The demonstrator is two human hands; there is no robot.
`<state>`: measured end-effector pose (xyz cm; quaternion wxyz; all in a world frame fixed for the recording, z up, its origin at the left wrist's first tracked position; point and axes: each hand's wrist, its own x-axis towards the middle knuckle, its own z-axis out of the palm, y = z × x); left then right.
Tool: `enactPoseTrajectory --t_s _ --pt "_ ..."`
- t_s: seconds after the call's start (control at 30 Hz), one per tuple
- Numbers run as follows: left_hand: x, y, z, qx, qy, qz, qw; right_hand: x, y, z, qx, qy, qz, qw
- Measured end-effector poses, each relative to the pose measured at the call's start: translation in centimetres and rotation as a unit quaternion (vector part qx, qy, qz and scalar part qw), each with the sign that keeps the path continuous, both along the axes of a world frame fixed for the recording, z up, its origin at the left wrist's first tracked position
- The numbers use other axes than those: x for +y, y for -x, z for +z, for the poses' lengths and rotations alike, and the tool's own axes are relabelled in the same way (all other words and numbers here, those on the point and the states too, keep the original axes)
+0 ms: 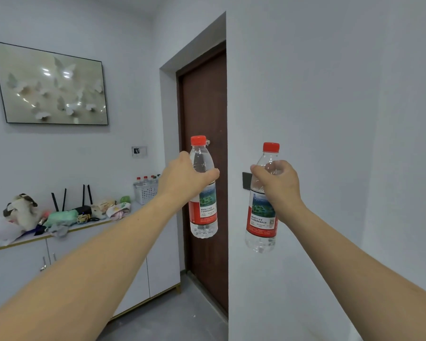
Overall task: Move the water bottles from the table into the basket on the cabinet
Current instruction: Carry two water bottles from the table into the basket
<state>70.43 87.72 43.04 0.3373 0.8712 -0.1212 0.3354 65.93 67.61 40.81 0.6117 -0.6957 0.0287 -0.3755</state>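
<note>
While both hands are wrapped round upright red-capped bottles, the carrying step is under way: the left hand (pixel 185 179) grips the left bottle (pixel 203 190) and the right hand (pixel 277 185) grips the right bottle (pixel 262 212), both held in the air, right of the basket (pixel 145 191) and nearer the camera. That basket stands on the cabinet's counter (pixel 84 226), just left of the left hand, with several capped bottles already in it. Next, I judge, comes walking closer and lowering each bottle into it.
</note>
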Motion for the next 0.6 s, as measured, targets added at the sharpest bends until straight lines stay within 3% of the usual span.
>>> enactPoseTrajectory --t_s 0.33,0.6 --pt "10.5 -13.0 0.7 0.011 0.007 -0.003 1.0 10.3 -13.6 1.0 -0.006 0.008 0.022 1.0" --pt "14.7 -24.0 -1.7 0.047 0.039 0.007 0.998 14.1 -24.8 -0.6 0.01 0.02 0.026 0.999"
